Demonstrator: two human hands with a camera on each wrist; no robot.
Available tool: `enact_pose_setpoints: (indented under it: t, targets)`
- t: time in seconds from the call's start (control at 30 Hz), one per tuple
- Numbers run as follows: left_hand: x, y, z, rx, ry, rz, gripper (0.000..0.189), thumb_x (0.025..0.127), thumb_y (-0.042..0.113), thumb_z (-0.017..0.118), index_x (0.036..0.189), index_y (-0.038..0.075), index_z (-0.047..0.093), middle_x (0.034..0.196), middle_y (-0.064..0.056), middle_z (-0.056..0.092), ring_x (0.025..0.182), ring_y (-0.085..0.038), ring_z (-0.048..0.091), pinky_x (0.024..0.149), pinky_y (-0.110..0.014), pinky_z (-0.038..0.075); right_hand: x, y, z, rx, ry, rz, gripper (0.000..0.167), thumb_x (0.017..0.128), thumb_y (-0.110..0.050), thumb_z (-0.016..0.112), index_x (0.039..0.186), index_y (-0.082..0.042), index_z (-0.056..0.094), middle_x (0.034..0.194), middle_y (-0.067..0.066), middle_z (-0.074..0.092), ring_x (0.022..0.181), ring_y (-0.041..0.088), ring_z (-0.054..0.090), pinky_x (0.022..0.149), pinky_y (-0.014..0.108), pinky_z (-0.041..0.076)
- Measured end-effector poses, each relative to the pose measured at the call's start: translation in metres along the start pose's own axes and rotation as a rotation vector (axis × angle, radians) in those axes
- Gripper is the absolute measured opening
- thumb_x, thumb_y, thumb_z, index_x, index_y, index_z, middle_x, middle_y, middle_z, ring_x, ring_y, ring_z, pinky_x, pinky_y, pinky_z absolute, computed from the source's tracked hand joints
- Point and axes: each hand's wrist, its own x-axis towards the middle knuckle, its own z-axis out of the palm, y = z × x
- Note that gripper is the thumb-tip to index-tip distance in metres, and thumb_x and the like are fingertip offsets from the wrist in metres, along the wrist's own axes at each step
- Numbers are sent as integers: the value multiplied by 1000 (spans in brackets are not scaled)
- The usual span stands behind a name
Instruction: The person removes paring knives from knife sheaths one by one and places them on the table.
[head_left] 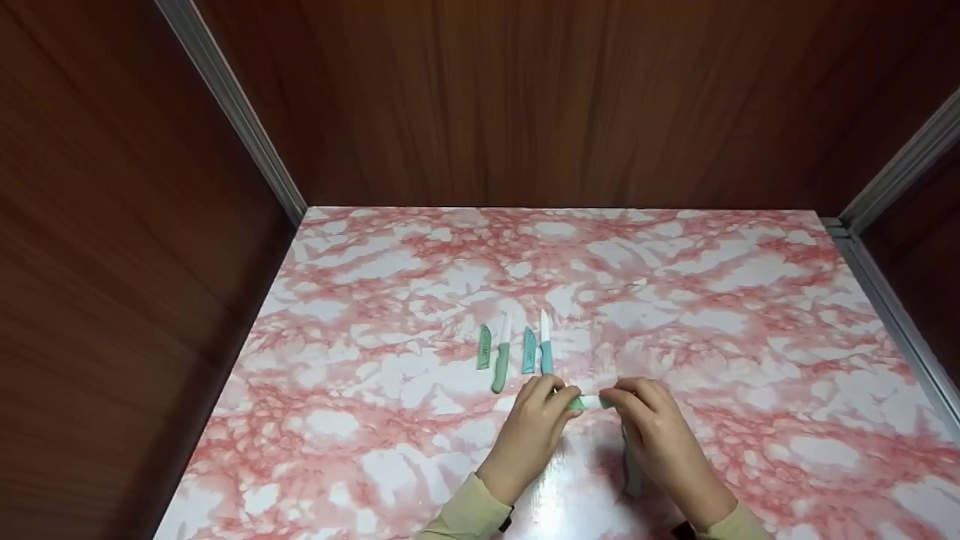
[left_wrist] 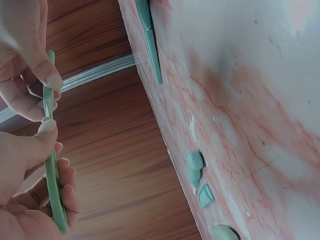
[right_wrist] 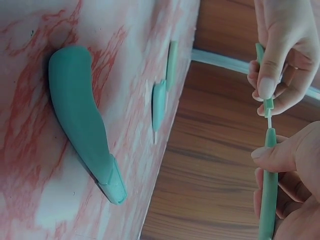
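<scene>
In front of me both hands hold a small green knife, its white blade [head_left: 592, 402] partly showing between two green parts. My left hand [head_left: 531, 417] pinches what looks like its green sheath [left_wrist: 56, 200]. My right hand [head_left: 660, 431] grips the smooth green handle [right_wrist: 269, 200], thumb along it. A sheathed teal knife [right_wrist: 75, 100] lies on the table below my right hand. Beyond my left hand lie an uncovered blue knife [head_left: 546, 356] and its blue sheath [head_left: 529, 351]. Left of them are a green knife [head_left: 500, 367] and a green sheath [head_left: 484, 347].
The pink-and-white marbled table [head_left: 360, 315] spreads around the hands. Dark wood panels [head_left: 525, 105] enclose it at the back and sides, with metal strips [head_left: 232, 105] at the corners.
</scene>
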Motion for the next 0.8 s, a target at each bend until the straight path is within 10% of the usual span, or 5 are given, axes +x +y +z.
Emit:
enact_pose_setpoints:
  t: [0.17, 0.57, 0.8]
  targets:
    - [-1, 0, 0, -10, -7, -7, 19, 92, 20, 62, 108, 10, 66, 102, 1, 51, 92, -12, 49, 82, -21, 43, 0, -1, -1, -9, -12, 22, 39, 77, 17, 68, 109, -6, 67, 107, 5, 57, 100, 19, 52, 83, 27, 43]
    - [-1, -2, -1, -9, 16, 13, 19, 93, 19, 61, 108, 10, 65, 101, 1, 50, 91, -11, 49, 81, -17, 43, 1, -1, -1, 11, 19, -3, 45, 71, 21, 71, 108, -5, 66, 106, 6, 57, 96, 23, 52, 83, 27, 41]
    - [-1, -2, -1, 0, 13, 22, 19, 92, 19, 63, 109, 10, 65, 102, 1, 51, 91, -12, 50, 82, -20, 43, 1, 3, -2, 18, 15, -21, 25, 102, -15, 44, 109, -5, 66, 106, 7, 57, 97, 21, 52, 84, 21, 38]
